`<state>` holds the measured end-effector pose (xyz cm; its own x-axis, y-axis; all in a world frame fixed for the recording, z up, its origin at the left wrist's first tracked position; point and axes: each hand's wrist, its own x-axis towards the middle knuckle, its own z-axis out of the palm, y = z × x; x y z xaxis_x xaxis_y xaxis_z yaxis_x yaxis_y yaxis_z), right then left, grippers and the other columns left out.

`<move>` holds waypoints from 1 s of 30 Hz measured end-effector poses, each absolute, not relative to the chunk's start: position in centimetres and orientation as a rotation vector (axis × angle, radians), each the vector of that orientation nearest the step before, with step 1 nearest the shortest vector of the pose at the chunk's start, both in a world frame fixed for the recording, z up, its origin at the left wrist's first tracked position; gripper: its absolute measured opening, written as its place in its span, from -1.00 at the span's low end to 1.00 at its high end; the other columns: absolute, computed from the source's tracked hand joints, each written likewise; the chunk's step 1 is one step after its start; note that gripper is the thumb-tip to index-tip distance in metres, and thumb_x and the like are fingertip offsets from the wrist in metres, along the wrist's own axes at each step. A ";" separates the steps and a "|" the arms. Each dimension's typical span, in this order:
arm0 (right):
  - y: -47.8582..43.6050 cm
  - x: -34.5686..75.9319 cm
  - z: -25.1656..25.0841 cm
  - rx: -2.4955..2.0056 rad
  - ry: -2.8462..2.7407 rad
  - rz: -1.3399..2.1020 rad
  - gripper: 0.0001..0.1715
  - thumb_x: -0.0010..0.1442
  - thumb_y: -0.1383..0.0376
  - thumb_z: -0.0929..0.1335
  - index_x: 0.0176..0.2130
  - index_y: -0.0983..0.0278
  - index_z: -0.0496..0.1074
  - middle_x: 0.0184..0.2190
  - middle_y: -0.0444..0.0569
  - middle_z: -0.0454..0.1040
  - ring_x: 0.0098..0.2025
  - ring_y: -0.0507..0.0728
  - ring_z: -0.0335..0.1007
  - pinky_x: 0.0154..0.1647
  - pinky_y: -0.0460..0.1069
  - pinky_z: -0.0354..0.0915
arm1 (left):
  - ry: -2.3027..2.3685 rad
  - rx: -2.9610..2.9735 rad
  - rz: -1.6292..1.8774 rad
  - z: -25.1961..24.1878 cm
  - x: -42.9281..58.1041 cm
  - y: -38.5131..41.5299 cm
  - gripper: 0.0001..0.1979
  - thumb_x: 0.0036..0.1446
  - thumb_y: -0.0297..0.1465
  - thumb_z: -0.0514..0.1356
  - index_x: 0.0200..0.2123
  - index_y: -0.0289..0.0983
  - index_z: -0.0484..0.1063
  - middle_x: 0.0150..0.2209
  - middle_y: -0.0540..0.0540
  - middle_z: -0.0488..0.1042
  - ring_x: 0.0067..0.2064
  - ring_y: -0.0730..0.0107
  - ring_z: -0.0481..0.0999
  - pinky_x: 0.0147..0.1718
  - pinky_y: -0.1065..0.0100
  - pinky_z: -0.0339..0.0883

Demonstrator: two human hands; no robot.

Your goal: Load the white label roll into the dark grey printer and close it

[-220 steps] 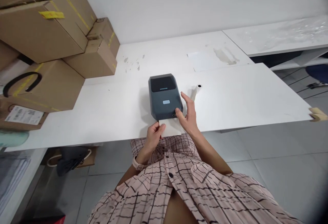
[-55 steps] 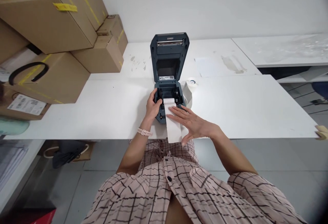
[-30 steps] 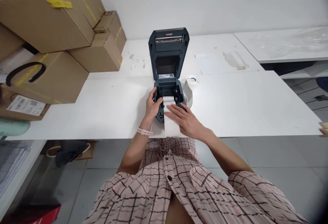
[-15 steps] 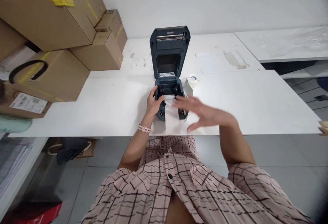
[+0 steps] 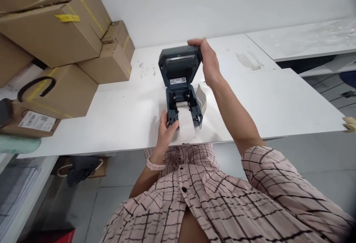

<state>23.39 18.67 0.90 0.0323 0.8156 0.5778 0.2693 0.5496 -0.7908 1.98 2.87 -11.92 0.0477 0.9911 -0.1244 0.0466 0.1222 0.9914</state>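
Observation:
A dark label printer [image 5: 182,92] stands on the white table with its lid [image 5: 178,65] raised and tilted forward. My right hand [image 5: 210,61] grips the lid by its upper right edge, fingers over the top. At the printer's front left corner is my left hand [image 5: 166,130], with the thumb on the front edge near the paper and the fingers along the side. A strip of white label paper [image 5: 186,124] runs out of the open printer over its front toward the table edge. Behind the printer's right side lies some pale backing paper [image 5: 201,96], partly hidden.
Cardboard boxes [image 5: 52,35] are stacked at the left, one with a black strap-like loop [image 5: 36,85]. The white table [image 5: 133,124] ends just before my body. A lower shelf at the left holds folded sheets [image 5: 16,195]. Another white table [image 5: 311,43] stands at the far right.
My right hand has moved from above the paper up to the lid, which is now tipped farther forward. My left hand has slid down to the printer's front left corner.

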 end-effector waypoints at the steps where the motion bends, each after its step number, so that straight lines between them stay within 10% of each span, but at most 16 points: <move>1: 16.4 23.4 -0.2 -0.975 -1.549 0.480 -0.20 0.48 -0.23 -0.01 0.12 0.14 0.50 0.19 -0.05 0.52 0.28 0.20 0.40 0.41 0.19 0.27 | 1.258 1.136 1.089 -11.9 1.5 2.8 0.00 0.20 0.14 0.23 0.53 -0.04 -0.13 0.56 -0.22 0.00 0.53 -0.03 0.11 0.41 0.08 0.21; 6: 6.8 22.7 -6.5 -1.124 -1.770 0.329 -0.52 0.53 0.04 0.12 0.20 0.03 0.45 0.23 -0.02 0.51 0.38 0.24 0.32 0.44 0.32 0.25 | 1.263 1.141 1.193 -11.0 1.0 4.1 -0.15 0.30 0.21 0.01 0.52 0.04 -0.08 0.57 -0.12 -0.03 0.54 0.05 0.09 0.43 0.10 0.18; 25: 4.1 21.9 -10.9 -1.189 -1.917 0.315 -0.43 0.54 0.24 0.07 0.43 0.05 0.16 0.41 -0.02 0.34 0.55 0.22 0.03 0.51 0.36 0.13 | 1.358 1.165 1.215 -12.5 3.4 2.6 -0.08 0.14 0.03 0.35 0.45 -0.07 0.06 0.48 -0.27 0.17 0.43 -0.03 0.28 0.31 0.07 0.32; 30: 3.8 21.7 -11.0 -1.160 -1.781 0.393 -0.51 0.53 0.20 0.12 0.36 0.04 0.22 0.28 0.03 0.47 0.48 0.22 0.17 0.50 0.33 0.15 | 1.465 0.966 1.024 -12.9 3.8 -2.6 -0.48 0.03 0.08 0.37 -0.14 -0.20 0.47 -0.23 -0.10 0.56 -0.30 0.34 0.53 -0.37 0.33 0.38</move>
